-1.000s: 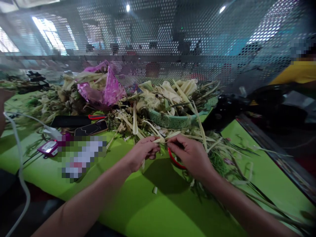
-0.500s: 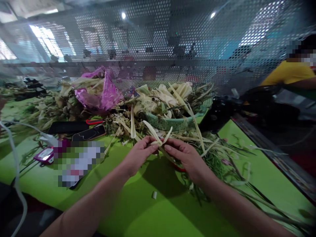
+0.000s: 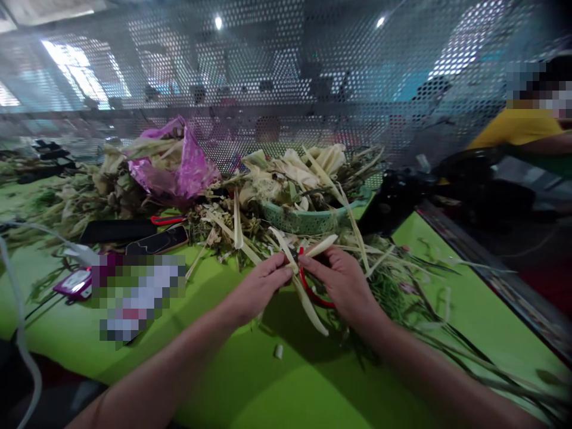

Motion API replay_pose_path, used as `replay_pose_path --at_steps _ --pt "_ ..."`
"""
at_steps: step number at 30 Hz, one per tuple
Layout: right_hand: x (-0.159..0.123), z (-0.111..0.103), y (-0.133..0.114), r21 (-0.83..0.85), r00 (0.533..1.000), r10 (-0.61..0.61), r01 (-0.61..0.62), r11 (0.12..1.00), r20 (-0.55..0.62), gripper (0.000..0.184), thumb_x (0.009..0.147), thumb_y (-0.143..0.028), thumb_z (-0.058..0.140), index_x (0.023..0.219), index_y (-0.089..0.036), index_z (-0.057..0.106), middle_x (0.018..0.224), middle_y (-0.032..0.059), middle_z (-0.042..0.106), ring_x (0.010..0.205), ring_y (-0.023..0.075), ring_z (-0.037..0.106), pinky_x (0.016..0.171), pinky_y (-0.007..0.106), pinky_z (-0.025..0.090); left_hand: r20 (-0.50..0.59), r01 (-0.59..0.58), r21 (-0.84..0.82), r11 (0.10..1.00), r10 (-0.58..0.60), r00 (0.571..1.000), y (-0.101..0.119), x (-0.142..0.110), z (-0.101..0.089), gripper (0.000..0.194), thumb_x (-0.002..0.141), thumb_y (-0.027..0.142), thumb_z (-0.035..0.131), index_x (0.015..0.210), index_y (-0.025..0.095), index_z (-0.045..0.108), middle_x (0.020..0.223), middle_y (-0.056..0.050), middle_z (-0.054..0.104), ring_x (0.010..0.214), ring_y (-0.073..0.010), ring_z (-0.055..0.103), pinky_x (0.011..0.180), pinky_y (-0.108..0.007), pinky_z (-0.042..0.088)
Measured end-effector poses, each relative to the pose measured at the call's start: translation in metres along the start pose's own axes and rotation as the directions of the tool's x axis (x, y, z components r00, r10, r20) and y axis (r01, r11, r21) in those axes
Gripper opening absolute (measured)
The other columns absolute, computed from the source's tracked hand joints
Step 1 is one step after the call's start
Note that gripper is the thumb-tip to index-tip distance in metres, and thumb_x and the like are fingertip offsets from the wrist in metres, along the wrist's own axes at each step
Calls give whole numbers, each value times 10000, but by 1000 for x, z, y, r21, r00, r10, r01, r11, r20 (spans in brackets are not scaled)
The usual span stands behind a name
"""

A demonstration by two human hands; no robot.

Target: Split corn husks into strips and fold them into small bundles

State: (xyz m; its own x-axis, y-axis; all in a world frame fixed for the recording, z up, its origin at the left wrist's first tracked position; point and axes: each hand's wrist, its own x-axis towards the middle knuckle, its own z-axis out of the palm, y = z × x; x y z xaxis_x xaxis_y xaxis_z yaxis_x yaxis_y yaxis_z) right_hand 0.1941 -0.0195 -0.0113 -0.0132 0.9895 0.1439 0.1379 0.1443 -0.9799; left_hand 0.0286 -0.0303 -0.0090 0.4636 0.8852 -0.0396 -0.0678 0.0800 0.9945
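Observation:
My left hand [image 3: 268, 275] pinches pale husk strips [image 3: 310, 304] where they cross in front of me. One strip points up and away, and a longer one hangs down to the right. My right hand [image 3: 343, 274] is closed beside it, thumb and finger close to the crossing. A thin red curved piece [image 3: 308, 289], like a tool's handle, runs under its fingers; the rest of it is hidden. Another pale strip end [image 3: 324, 245] sticks out above the right fingers. Both hands are above the green table [image 3: 232, 369].
Behind my hands stands a green basket [image 3: 299, 221] heaped with dried husks. A pink plastic bag [image 3: 192, 170], two dark phones [image 3: 156, 241] and a purple device [image 3: 74, 285] lie left. Stalks and greens [image 3: 388, 295] spread right. A person in yellow [image 3: 513, 128] sits beyond.
The strips have turned, and a long end now hangs down to the right. The red piece has risen into view between my hands, and my right hand has shifted slightly right.

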Motion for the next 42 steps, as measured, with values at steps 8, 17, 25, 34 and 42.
replay_pose_path --at_steps 8,17,25,34,42 --pt "2 0 -1 57 1000 -4 3 998 10 243 728 -398 690 814 -175 649 776 38 669 755 205 609 724 345 477 14 -9 -98 995 10 1000 -1 1 4 183 857 314 558 966 190 639 779 6 557 700 -96 481 694 -225 393" --pt "-9 -4 -19 -117 994 -113 112 987 0 251 799 -414 635 897 -183 636 867 60 672 814 202 604 739 318 472 -102 -40 -159 986 24 995 -3 6 0 203 805 303 632 961 174 649 858 -20 608 763 -108 521 739 -233 415" --pt "-12 0 -17 -162 972 80 -44 986 221 293 775 -468 638 735 -188 562 575 -41 480 499 94 409 447 221 295 -203 -124 -237 963 76 976 3 4 -1 150 783 267 652 884 157 644 791 -5 584 717 -91 503 685 -206 397" --pt "0 -7 -5 -1 944 172 -179 984 280 259 749 -399 651 658 -187 535 549 -38 486 473 92 406 444 223 298 -159 -49 -318 947 -3 987 -4 4 -6 160 761 264 677 841 137 621 715 14 528 615 -58 438 590 -185 330" --pt "1 -11 -6 11 957 33 -38 999 287 231 772 -397 663 874 -191 640 803 20 641 730 164 582 664 278 454 -65 -33 -97 995 26 998 -1 2 -10 200 808 327 624 916 159 615 858 -22 580 768 -117 503 715 -235 407"
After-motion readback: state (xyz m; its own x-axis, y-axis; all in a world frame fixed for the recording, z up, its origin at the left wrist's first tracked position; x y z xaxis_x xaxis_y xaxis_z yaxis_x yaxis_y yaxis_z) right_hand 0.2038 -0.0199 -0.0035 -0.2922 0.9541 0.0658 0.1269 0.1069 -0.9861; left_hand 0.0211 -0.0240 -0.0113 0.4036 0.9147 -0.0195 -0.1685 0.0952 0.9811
